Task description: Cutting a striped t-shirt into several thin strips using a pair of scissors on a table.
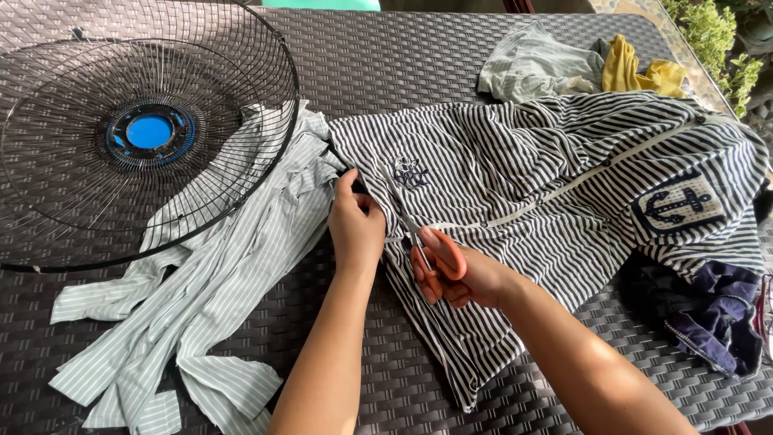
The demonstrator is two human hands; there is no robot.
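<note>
Navy-and-white striped cloth, a soft shirt [523, 185], lay spread over the dark woven table [419, 56], its near edge between the two hands. The left hand [354, 225] was closed in a pinch on a fold of that shirt, holding it taut just beside the blades. The right hand [463, 278] was curled shut through the orange handles of one pair of scissors [427, 250], whose blades lay against the striped fabric; how far apart the blades stood could not be told.

The shirt looked light, limp and likely to bunch or slide under the blades, so it seemed best held close to the cut line, stretched flat, as the left hand had it.

To the left lay a heap of pale green striped strips [201, 322], too tangled to count, partly under one round wire fan guard [121, 137] with a blue hub. At the far edge sat one pale green garment [531, 64] and one yellow cloth [636, 72]. A dark blue garment [717, 322] lay at the right, touching the shirt.
</note>
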